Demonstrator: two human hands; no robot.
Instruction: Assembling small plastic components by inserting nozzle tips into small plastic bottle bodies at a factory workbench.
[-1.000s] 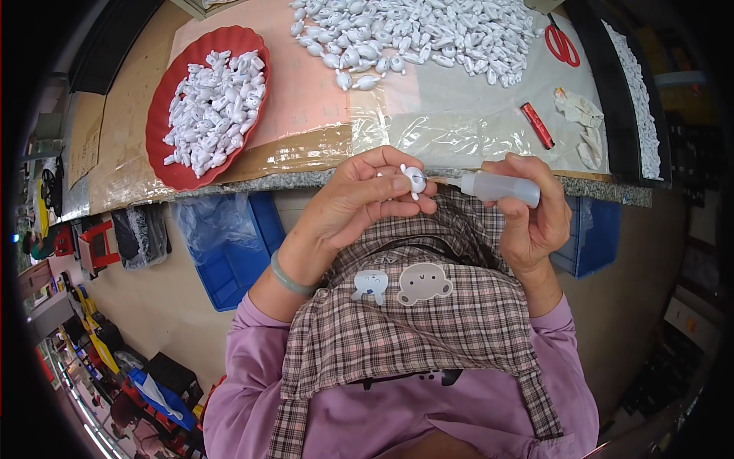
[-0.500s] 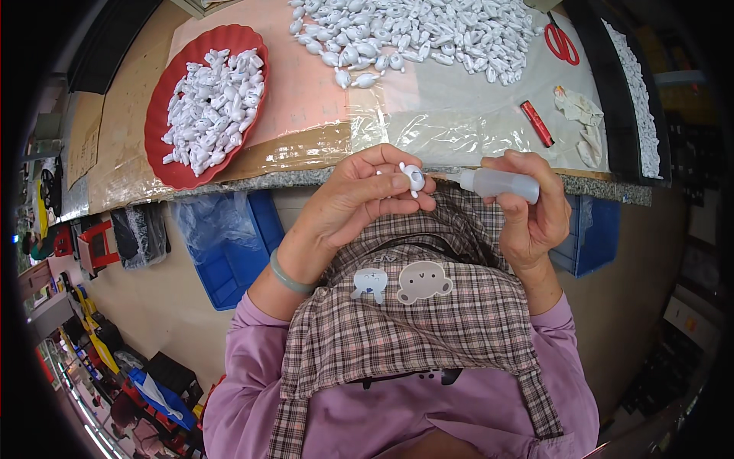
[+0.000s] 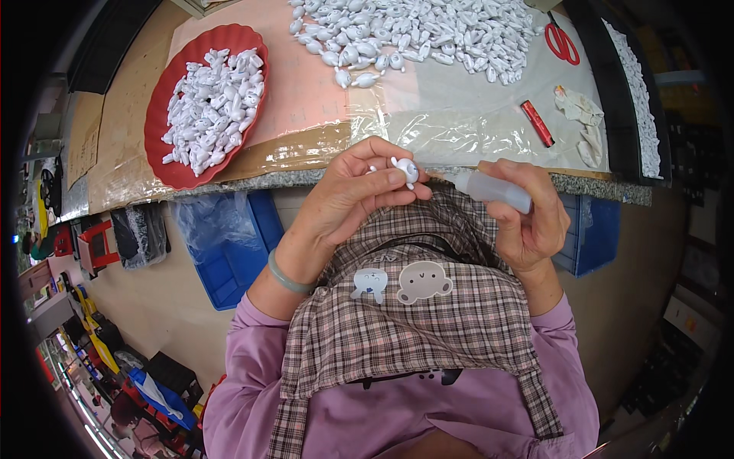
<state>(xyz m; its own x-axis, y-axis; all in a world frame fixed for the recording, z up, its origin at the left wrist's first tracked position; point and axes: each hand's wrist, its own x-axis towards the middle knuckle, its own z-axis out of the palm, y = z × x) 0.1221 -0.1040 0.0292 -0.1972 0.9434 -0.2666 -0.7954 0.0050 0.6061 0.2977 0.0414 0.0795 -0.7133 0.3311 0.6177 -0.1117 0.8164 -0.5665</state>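
Note:
Between thumb and fingers, my left hand pinches a small white animal figurine above the front edge of the table. My right hand grips a translucent squeeze bottle lying nearly level, its thin nozzle pointing left at the figurine. The nozzle tip is close to the figurine's right side; a slight gap seems to show between them. Ahead of my hands a large heap of white figurines covers the far part of the table. A red scalloped dish at the left holds many similar pieces.
Toward the right of the table lie a red cylindrical tube, a crumpled whitish cloth and red-handled scissors. A black tray with white pieces borders the right side. Blue bins stand below the table.
My left hand has shifted slightly left with the figurine, which is turned a little. The bottle in my right hand has moved slightly left and tilts more.

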